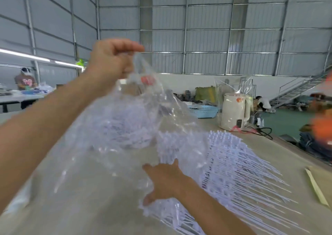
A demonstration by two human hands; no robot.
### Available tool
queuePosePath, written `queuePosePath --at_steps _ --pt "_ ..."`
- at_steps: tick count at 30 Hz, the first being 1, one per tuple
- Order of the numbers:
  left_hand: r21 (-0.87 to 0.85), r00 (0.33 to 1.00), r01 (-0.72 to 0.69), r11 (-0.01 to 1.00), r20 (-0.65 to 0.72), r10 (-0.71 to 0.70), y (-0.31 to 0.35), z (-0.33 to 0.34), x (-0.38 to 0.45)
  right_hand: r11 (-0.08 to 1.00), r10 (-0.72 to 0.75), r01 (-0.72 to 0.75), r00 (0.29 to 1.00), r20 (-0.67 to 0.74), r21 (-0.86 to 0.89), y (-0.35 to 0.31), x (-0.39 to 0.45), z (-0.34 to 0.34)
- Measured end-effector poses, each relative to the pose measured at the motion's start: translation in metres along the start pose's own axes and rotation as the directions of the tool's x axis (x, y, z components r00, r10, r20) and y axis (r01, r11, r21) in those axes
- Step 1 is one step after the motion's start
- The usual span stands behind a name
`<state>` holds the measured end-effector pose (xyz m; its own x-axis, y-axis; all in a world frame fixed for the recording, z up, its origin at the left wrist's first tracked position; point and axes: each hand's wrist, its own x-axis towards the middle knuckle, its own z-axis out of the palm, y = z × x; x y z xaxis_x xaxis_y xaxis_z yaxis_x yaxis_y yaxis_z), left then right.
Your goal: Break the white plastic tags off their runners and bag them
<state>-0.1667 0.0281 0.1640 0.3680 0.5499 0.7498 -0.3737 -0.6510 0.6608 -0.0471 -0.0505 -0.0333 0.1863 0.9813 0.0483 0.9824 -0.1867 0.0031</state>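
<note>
Left hand was up high, fingers curled tight, pinching the top edge of the clear plastic bag and lifting it off the table. Right hand was low, fingers spread and fairly straight, pressed against the white tag runners at the bag's side; whether it gripped any of them, I couldn't tell. Loose white tags sat heaped inside the bag, blurred. The runners fanned out across the table, long thin stems pointing right. A white kettle stood beyond.
</note>
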Motion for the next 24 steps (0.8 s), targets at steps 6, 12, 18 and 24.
queuePosePath --at_steps 6,12,18,24 --pt "0.682 0.986 -0.104 0.724 -0.023 0.164 -0.048 -0.051 0.048 0.963 -0.2 0.172 0.972 0.12 0.207 -0.018 -0.021 -0.007" --pt "0.597 0.89 -0.451 0.663 0.352 0.289 -0.053 0.009 0.028 0.956 -0.286 0.133 0.63 -0.722 -0.262 -0.031 -0.013 -0.029" --pt "0.781 0.83 -0.557 0.281 0.52 0.201 -0.07 0.036 0.009 0.913 0.376 -0.355 0.923 -0.078 0.2 0.001 0.014 -0.027" --pt "0.209 0.208 -0.978 0.011 0.967 0.149 -0.137 -0.02 -0.08 0.925 0.112 -0.168 0.977 0.18 0.341 0.021 0.022 -0.009"
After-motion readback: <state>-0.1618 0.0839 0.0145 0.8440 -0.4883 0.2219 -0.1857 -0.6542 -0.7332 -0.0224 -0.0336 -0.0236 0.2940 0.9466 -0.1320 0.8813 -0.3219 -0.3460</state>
